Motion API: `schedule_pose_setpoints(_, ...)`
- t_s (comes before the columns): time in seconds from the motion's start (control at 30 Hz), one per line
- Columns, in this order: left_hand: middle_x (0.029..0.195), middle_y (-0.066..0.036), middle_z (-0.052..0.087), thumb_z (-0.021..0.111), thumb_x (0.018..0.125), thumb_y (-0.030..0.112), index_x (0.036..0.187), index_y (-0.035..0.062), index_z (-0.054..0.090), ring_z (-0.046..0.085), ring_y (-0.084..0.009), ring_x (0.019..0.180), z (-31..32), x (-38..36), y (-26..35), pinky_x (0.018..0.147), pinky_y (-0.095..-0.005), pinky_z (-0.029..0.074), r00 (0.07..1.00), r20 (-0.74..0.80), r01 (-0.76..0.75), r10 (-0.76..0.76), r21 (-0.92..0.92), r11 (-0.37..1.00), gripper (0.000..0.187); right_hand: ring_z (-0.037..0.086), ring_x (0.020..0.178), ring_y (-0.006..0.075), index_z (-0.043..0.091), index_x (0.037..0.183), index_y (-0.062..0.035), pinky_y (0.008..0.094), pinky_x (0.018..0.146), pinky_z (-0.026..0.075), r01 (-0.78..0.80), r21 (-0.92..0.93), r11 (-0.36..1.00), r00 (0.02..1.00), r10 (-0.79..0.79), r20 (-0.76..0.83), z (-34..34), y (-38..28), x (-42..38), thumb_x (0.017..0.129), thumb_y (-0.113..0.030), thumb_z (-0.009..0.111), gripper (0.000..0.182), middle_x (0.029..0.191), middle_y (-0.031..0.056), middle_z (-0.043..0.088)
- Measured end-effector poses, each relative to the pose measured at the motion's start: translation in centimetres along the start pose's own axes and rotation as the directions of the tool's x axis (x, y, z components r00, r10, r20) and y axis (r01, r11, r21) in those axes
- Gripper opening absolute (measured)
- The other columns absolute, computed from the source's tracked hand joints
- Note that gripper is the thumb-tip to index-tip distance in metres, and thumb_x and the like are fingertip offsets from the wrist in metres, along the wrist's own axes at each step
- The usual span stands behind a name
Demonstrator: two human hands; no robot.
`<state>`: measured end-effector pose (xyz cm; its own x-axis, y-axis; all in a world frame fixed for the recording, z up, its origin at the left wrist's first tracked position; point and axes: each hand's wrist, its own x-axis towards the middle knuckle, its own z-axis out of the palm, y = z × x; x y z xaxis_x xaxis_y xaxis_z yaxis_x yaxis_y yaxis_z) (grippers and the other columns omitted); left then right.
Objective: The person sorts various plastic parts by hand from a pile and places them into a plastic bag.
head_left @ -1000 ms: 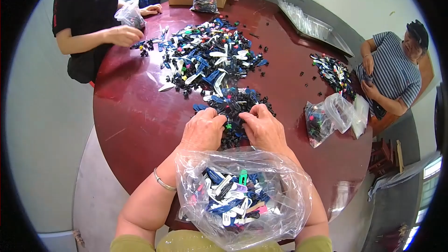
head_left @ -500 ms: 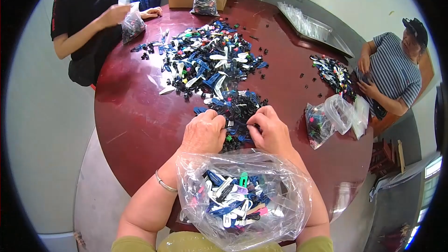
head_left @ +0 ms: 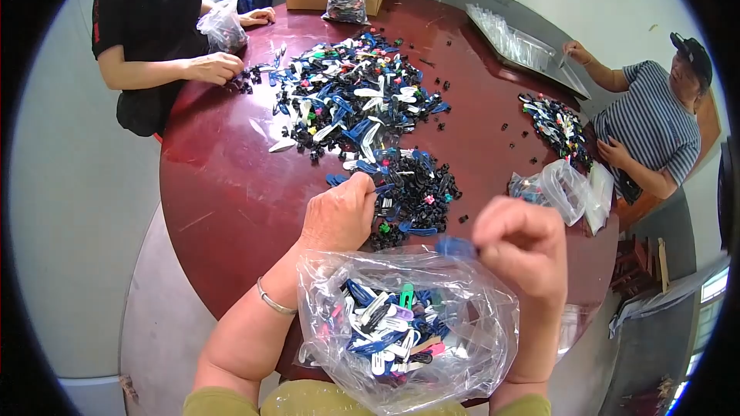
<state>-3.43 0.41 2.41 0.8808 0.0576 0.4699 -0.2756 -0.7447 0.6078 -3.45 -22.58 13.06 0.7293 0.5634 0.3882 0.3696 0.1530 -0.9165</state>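
My right hand (head_left: 528, 250) is pinched on a blue snap hair clip (head_left: 456, 248), smeared by motion, at the far rim of an open clear plastic bag (head_left: 482, 339). Inside that bag lie white, blue, black and a few coloured hair clips (head_left: 401, 333). At the left edge of a smaller heap of mostly black little claw clips (head_left: 420, 185), my left hand (head_left: 335, 212) has its fingers closed on another blue hair clip (head_left: 384, 187). The left thumb is mostly hidden.
A large mixed clip heap (head_left: 347, 96) covers the round table's (head_left: 223, 192) middle. One person (head_left: 150, 23) sits far left by a bag (head_left: 223, 25); another (head_left: 651, 112) sits right, near a tray (head_left: 532, 62), a clip heap (head_left: 555, 127) and bags (head_left: 566, 189).
My right hand has moved from the small heap back and right, carrying a blue hair clip to the bag. My left hand stays at the heap. Both other people have shifted their hands.
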Motion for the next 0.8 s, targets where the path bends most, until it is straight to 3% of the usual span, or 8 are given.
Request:
schedule_pose_setpoints(0.03,0.073,-0.014,0.064,0.062,0.084,0.006,0.089,0.0056,0.056,0.065,-0.0337,0.068,-0.1,0.0,0.2,0.059,-0.0409,0.050,1.000,-0.008,-0.004,0.004,-0.008,1.000,0.008,0.059,0.071,0.0130,0.068,0.084,0.0047,0.0223,0.060,0.043,-0.020,0.002,1.000,0.993,0.020,0.119,-0.3,-1.0,-0.2,0.076,0.007,0.069,0.008,0.084,0.0112,0.066)
schedule_pose_setpoints(0.1,0.072,-0.014,0.064,0.062,0.085,0.005,0.089,0.0050,0.056,0.065,-0.0336,0.067,-0.1,0.0,0.4,0.057,-0.0399,0.049,1.000,-0.023,-0.017,0.017,-0.027,0.999,0.008,0.058,0.072,0.0103,0.069,0.084,0.0038,0.0214,0.060,0.042,-0.055,0.022,0.998,0.989,0.052,0.138,-0.1,-1.2,-0.1,0.077,0.006,0.069,0.007,0.084,0.0092,0.065)
schedule_pose_setpoints(0.2,0.071,-0.014,0.063,0.063,0.084,0.006,0.089,0.0049,0.056,0.065,-0.0327,0.066,-0.1,0.0,0.4,0.057,-0.0394,0.050,0.999,-0.002,-0.047,0.047,-0.063,0.997,0.008,0.053,0.069,0.0061,0.069,0.088,0.0022,0.0210,0.060,0.042,-0.115,-0.247,0.962,0.978,0.067,-0.197,0.6,2.8,0.8,0.080,0.000,0.070,0.009,0.086,0.0043,0.063)
schedule_pose_setpoints(0.3,0.071,-0.014,0.063,0.063,0.084,0.006,0.089,0.0048,0.056,0.064,-0.0320,0.065,-0.1,0.0,0.4,0.056,-0.0390,0.049,0.988,0.100,-0.103,0.113,-0.106,0.989,0.009,0.054,0.066,0.0060,0.069,0.097,-0.0020,0.0223,0.057,0.043,-0.257,-0.375,0.891,0.952,0.168,-0.254,1.1,6.8,1.2,0.080,-0.004,0.071,0.017,0.087,0.0034,0.062)
schedule_pose_setpoints(0.5,0.079,-0.014,0.063,0.066,0.081,0.003,0.089,0.0038,0.056,0.064,-0.0322,0.069,0.0,-0.2,0.7,0.058,-0.0390,0.050,0.959,0.093,-0.253,0.269,-0.155,0.955,0.012,0.064,0.066,0.0188,0.070,0.094,-0.0048,0.0309,0.058,0.050,0.013,-0.713,0.701,0.996,-0.073,-0.054,1.1,10.1,1.0,0.079,-0.009,0.072,0.016,0.083,0.0083,0.064)
schedule_pose_setpoints(0.6,0.081,-0.014,0.063,0.066,0.080,0.002,0.089,0.0033,0.057,0.064,-0.0323,0.070,-0.1,-0.1,0.6,0.059,-0.0384,0.051,0.953,0.085,-0.276,0.291,-0.150,0.949,0.013,0.065,0.069,0.0214,0.070,0.089,-0.0045,0.0334,0.059,0.050,-0.112,-0.646,0.755,0.992,0.048,-0.116,1.6,8.2,1.1,0.079,-0.010,0.071,0.011,0.080,0.0094,0.065)
schedule_pose_setpoints(0.7,0.082,-0.014,0.064,0.067,0.080,0.003,0.090,0.0027,0.058,0.064,-0.0319,0.070,-0.1,-0.1,0.5,0.059,-0.0381,0.051,0.954,0.091,-0.269,0.285,-0.156,0.950,0.013,0.065,0.068,0.0221,0.070,0.088,-0.0047,0.0331,0.059,0.050,-0.031,-0.718,0.695,0.997,-0.027,-0.068,1.1,9.3,0.9,0.079,-0.010,0.071,0.010,0.080,0.0099,0.065)
schedule_pose_setpoints(0.8,0.083,-0.014,0.064,0.069,0.080,0.007,0.093,0.0022,0.059,0.064,-0.0312,0.070,-0.1,0.4,0.3,0.060,-0.0376,0.051,0.960,-0.031,-0.281,0.279,-0.084,0.956,0.017,0.064,0.064,0.0185,0.070,0.088,-0.0042,0.0295,0.057,0.049,-0.101,-0.688,0.719,0.972,-0.077,-0.222,0.6,7.9,1.1,0.080,-0.009,0.070,0.009,0.078,0.0081,0.066)
